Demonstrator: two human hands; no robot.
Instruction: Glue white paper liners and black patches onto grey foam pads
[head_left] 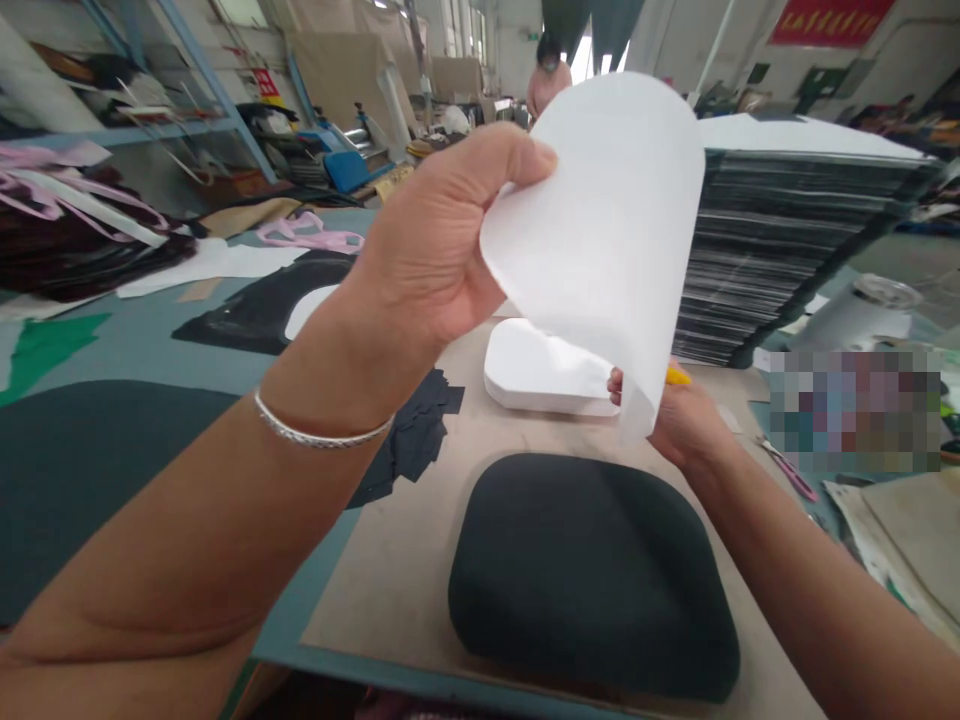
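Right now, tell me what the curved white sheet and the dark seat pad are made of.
The white sheet looks like thin, matte paper or plastic film: it curls in the left hand and light shows through. The dark seat pad looks like fabric-covered foam, with a matte surface and rounded edges.

A curled white sheet (600, 230) arches from the left hand (442, 235) down against the right hand (686, 425), over a white pad (544, 370) lying beyond a dark cushion (592, 575).
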